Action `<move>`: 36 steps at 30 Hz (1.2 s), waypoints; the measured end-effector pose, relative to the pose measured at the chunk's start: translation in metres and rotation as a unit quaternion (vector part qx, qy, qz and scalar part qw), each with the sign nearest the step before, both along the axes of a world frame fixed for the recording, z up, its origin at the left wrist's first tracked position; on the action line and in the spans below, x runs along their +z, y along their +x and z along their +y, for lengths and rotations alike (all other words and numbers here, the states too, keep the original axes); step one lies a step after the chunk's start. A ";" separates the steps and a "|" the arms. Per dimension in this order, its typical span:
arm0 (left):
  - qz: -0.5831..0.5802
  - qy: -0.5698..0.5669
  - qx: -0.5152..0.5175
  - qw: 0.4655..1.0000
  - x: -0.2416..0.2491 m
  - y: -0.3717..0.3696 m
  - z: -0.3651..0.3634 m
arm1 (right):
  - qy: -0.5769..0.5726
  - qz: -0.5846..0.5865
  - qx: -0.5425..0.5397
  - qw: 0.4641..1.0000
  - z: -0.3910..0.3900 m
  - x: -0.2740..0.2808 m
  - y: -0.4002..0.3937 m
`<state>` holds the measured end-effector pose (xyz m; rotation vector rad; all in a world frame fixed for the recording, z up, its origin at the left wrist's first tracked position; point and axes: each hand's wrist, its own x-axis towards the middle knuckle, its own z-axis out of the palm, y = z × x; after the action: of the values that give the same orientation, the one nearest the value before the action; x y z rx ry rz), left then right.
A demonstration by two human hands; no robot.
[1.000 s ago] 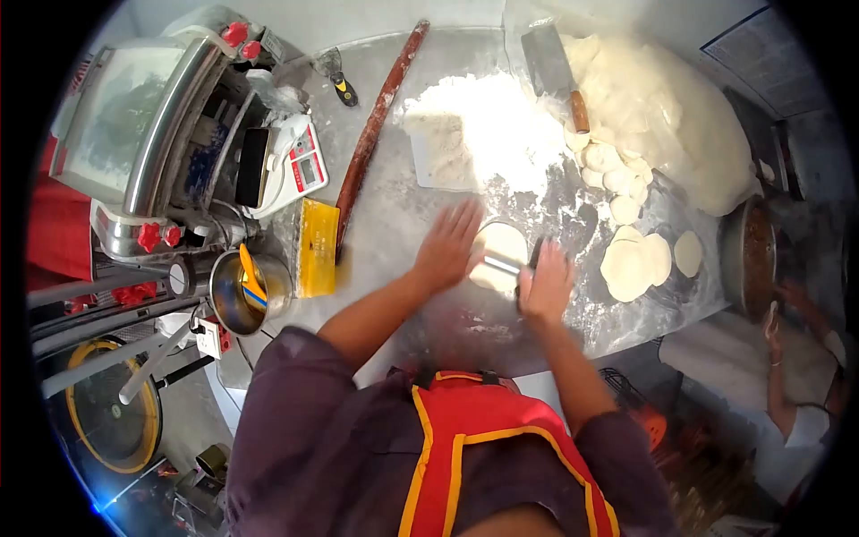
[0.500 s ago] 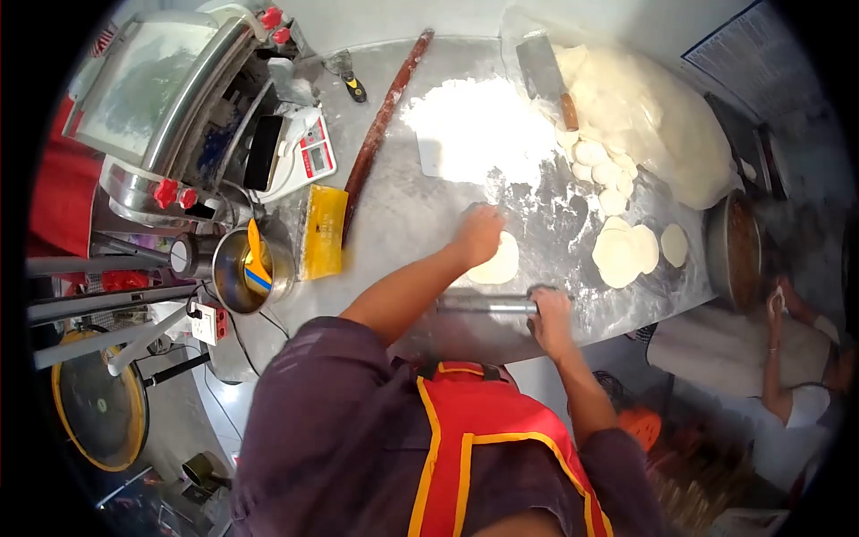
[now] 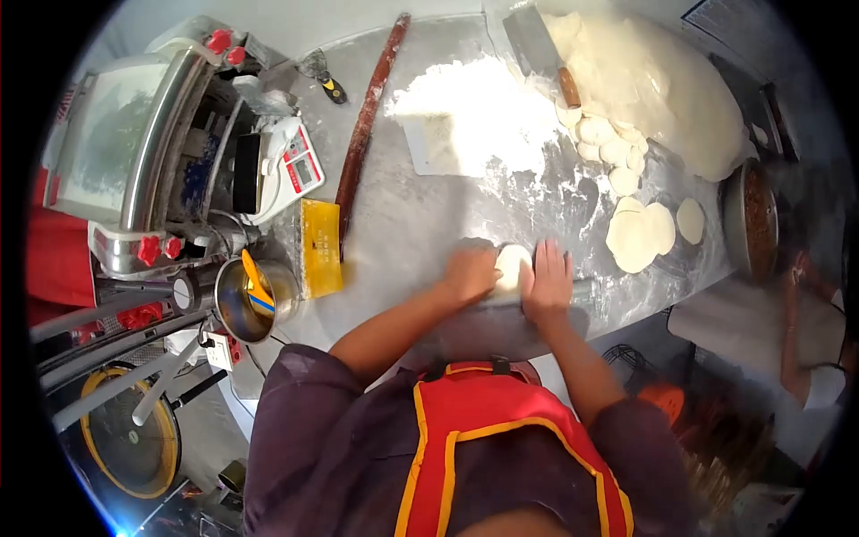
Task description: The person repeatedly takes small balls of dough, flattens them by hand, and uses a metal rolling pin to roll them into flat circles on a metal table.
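A small pale dough disc lies on the grey worktop between my hands. My left hand has its fingers curled in at the disc's left edge and looks closed on it. Flat beside the disc's right edge is my right hand, fingers stretched out, its palm over a short rolling pin. The pin lies crosswise just below the disc; its middle is partly hidden by my right hand. To the right lie several rolled dough rounds, overlapping, and a single round.
White flour covers the back middle. A cleaver rests by a covered dough mass. At left are a long red-brown rolling pin, a yellow scraper, a scale and a metal pot. A co-worker's arm shows at right.
My right hand has gone from gripping the rolling pin's end to lying flat over it. My left hand has moved down towards the pin with the dough disc. The view has shifted slightly.
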<state>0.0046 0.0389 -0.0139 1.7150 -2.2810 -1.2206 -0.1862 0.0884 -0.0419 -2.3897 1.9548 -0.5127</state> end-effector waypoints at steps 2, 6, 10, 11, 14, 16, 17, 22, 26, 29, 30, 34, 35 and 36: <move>0.034 -0.050 0.064 0.996 -0.004 -0.009 -0.010 | 0.017 -0.003 -0.022 1.000 -0.051 0.000 0.011; 0.066 -0.045 0.028 0.996 -0.023 -0.022 -0.043 | 0.061 -0.027 -0.033 0.997 -0.110 0.004 0.023; 0.118 -0.037 0.059 0.991 -0.033 0.006 -0.029 | 0.120 -0.032 0.007 0.992 -0.006 0.014 0.006; 0.156 -0.046 0.108 0.981 -0.033 0.015 -0.020 | 0.151 0.014 0.027 0.988 0.023 0.019 0.000; 0.228 0.010 0.081 0.970 -0.040 0.021 -0.007 | 0.118 0.008 0.034 0.992 0.037 0.014 -0.005; 0.214 0.000 0.067 0.975 -0.049 0.012 -0.009 | 0.029 -0.010 0.025 0.999 -0.018 0.007 0.011; 0.175 -0.008 0.066 0.982 -0.040 0.004 -0.023 | 0.033 0.011 0.003 0.999 -0.053 0.004 0.019; 0.030 -0.020 0.014 0.999 -0.017 -0.010 -0.047 | 0.075 -0.035 -0.011 0.996 -0.084 0.013 0.028; 0.112 -0.025 0.144 0.983 -0.039 0.022 -0.009 | 0.186 -0.012 0.056 0.981 0.040 0.023 -0.006; 0.121 0.045 0.117 0.985 -0.031 0.031 0.006 | 0.105 0.015 0.055 0.993 0.023 0.011 0.001; 0.096 0.043 0.081 0.991 -0.018 0.024 0.001 | -0.011 -0.001 0.059 0.998 -0.005 -0.001 0.010; 0.036 0.028 0.053 0.998 -0.014 -0.012 -0.041 | 0.030 -0.002 -0.006 1.000 -0.094 -0.001 0.034; 0.024 0.031 0.041 0.998 -0.011 -0.016 -0.048 | 0.029 0.000 -0.013 0.999 -0.103 -0.001 0.035; 0.003 0.018 0.009 1.000 -0.012 -0.014 -0.050 | 0.031 -0.016 0.002 0.999 -0.092 -0.003 0.033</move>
<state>-0.0094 -0.0112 -0.0258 1.7375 -2.2489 -1.2678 -0.1537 -0.0036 -0.0452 -2.3332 1.9237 -0.4782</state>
